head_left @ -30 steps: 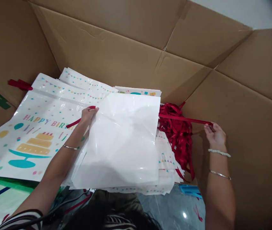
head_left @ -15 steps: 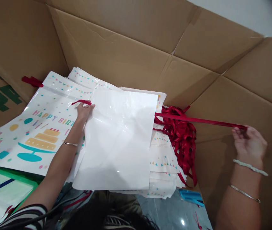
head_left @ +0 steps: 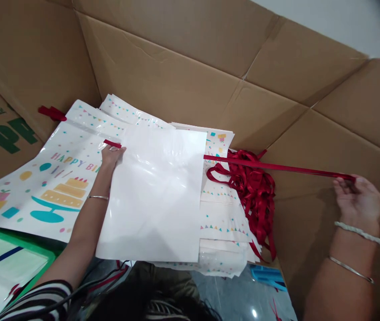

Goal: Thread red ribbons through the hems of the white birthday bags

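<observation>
A glossy white plastic bag (head_left: pixel 153 196) lies blank between the hands, its left edge beside the left hand (head_left: pixel 111 157), whose fingers pinch a short red ribbon end (head_left: pixel 112 143). The right hand (head_left: pixel 358 200) pinches a taut red ribbon (head_left: pixel 276 166) running from the bag's right edge. Under and around the bag, toward the left hand, spread birthday-printed bags (head_left: pixel 46 187). A red ribbon tangle (head_left: pixel 255 191) sits left of the right hand, with bare cardboard box wall (head_left: pixel 313 223) around that hand.
</observation>
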Available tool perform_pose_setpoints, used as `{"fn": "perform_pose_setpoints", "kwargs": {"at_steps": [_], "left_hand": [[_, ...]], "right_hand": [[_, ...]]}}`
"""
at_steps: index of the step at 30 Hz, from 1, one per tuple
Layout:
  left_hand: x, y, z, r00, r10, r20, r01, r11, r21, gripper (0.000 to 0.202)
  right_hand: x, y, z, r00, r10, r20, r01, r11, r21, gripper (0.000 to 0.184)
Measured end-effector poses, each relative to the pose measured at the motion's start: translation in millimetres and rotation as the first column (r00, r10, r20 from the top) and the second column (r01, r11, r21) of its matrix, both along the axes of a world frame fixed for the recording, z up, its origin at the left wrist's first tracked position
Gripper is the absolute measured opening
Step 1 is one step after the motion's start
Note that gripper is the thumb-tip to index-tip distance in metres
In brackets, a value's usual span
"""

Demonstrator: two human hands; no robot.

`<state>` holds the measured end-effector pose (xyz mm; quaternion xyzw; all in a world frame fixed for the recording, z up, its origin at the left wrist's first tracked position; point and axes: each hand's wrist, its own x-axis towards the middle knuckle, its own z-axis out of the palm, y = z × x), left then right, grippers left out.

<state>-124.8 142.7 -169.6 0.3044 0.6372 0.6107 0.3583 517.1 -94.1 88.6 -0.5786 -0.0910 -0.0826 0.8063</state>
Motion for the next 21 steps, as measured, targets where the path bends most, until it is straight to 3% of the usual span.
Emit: {"fn": "perform_pose_setpoints", "kwargs": {"at_steps": [4,6,9,12,16,19,21], "left_hand": [[-1,-5,5.6,0.999,0.020,-0.029,-0.020,1.000,-0.005,0.027],[0,-9,8.5,0.999,0.022,-0.043,-0.023,1.000,-0.016,0.028],[3,-13,11.6,0.999,0.006,-0.034,-0.007,1.000,-0.012,0.029],[3,-15,11.3,0.999,-0.009,-0.037,0.009,1.000,0.007,0.030],[-6,-10,5.8,0.989,-0.019,-0.146,0.013,0.999,-0.042,0.028],[-15,-6,2.2,0.966,-0.043,-0.256,0.022,0.996,-0.083,0.032],[-17,-7,1.7,0.948,-0.038,-0.317,0.004,0.994,-0.107,0.044]], "right_hand": [[15,7,-9.5,0.999,0.045,0.001,-0.045,0.999,-0.006,0.018],[36,7,-15.7,0.984,0.176,-0.034,-0.176,0.984,-0.016,0.018],[69,6,-21.0,0.903,0.429,-0.026,-0.430,0.902,-0.036,0.035],[81,8,-14.8,0.850,0.525,0.054,-0.510,0.843,-0.170,0.033],[54,19,13.7,0.794,0.564,0.225,-0.435,0.787,-0.438,0.024],[15,30,39.2,0.694,0.620,0.365,-0.335,0.727,-0.599,0.019],[-18,36,53.2,0.632,0.659,0.409,-0.218,0.657,-0.722,0.017]]}}
